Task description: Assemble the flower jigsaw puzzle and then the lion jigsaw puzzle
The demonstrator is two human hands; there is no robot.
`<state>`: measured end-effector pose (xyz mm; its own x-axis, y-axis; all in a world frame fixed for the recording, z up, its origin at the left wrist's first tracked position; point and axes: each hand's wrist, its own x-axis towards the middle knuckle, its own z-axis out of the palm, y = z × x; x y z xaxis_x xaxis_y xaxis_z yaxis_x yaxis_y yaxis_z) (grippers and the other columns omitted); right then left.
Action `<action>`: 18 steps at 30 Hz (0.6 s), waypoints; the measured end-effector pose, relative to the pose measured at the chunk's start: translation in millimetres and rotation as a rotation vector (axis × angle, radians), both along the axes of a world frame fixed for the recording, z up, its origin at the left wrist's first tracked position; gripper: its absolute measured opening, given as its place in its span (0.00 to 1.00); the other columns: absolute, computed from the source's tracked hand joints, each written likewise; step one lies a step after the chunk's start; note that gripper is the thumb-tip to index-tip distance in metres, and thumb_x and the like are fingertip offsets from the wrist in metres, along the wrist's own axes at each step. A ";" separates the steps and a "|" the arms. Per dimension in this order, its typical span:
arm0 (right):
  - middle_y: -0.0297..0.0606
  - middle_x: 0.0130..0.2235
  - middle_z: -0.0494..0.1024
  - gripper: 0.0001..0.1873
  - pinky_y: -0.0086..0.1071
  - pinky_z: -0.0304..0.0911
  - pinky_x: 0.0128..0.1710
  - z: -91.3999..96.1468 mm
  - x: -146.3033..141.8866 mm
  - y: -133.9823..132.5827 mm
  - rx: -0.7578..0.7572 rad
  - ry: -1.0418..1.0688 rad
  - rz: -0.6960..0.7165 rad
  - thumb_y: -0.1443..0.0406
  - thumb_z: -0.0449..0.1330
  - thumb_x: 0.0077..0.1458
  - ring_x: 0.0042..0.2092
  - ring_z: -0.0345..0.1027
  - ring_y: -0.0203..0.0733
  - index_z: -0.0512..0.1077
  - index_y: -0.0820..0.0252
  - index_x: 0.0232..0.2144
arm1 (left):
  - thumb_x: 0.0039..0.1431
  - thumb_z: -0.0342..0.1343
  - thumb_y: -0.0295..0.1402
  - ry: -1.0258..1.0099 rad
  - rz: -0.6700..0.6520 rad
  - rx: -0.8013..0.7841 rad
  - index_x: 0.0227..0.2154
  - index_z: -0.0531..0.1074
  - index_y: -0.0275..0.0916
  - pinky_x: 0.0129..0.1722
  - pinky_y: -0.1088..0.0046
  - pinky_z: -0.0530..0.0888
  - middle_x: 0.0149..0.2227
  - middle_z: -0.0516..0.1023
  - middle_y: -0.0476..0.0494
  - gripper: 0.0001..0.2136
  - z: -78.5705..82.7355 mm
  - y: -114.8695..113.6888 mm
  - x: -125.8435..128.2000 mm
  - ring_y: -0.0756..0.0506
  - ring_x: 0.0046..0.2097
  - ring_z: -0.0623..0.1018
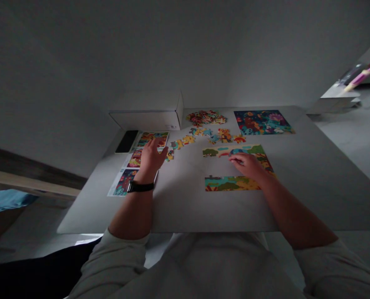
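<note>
My left hand (151, 158) lies flat, fingers spread, on a printed sheet of puzzle pictures (122, 182) at the table's left; a black watch (140, 187) is on its wrist. My right hand (247, 164) rests on a part-built jigsaw (231, 183), fingertips pressing near its upper strip (217, 151); whether a piece is under the fingers is hidden. Loose pieces (216, 135) lie scattered between the hands and the far edge.
A finished dark puzzle (261, 121) and a heap of pieces (206, 117) sit at the back. A white box (147, 119) stands at the back left, a black phone (126, 141) beside it. The white table (312, 187) meets a wall.
</note>
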<state>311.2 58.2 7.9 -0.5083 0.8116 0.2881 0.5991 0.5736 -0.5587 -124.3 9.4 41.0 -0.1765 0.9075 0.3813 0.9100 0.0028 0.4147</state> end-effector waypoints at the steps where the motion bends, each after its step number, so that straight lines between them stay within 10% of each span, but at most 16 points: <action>1: 0.42 0.46 0.89 0.12 0.42 0.76 0.48 -1.0 0.2 0.7 -0.001 0.006 0.000 0.64 0.61 0.66 0.44 0.83 0.49 0.86 0.52 0.43 | 0.66 0.59 0.37 0.009 0.026 0.003 0.55 0.75 0.40 0.62 0.54 0.74 0.53 0.83 0.37 0.16 -1.1 0.9 -4.4 0.35 0.55 0.80; 10: 0.42 0.46 0.89 0.12 0.44 0.78 0.50 2.5 3.8 1.5 0.016 0.053 0.012 0.65 0.61 0.66 0.45 0.84 0.49 0.86 0.52 0.43 | 0.62 0.61 0.36 -0.033 -0.019 0.002 0.54 0.76 0.40 0.65 0.53 0.72 0.57 0.82 0.35 0.18 6.3 18.6 -13.7 0.34 0.60 0.78; 18: 0.40 0.45 0.89 0.12 0.44 0.78 0.50 1.3 4.9 1.6 0.021 0.060 0.030 0.65 0.60 0.66 0.45 0.84 0.49 0.85 0.50 0.43 | 0.60 0.63 0.40 -0.744 0.059 0.003 0.49 0.74 0.41 0.47 0.60 0.81 0.42 0.81 0.40 0.17 19.4 72.3 -25.6 0.43 0.42 0.82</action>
<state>316.2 59.8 9.2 -0.5135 0.7898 0.3355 0.5475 0.6026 -0.5806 -149.9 81.7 60.5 -0.4377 0.8874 0.1445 0.3873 0.0411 0.9210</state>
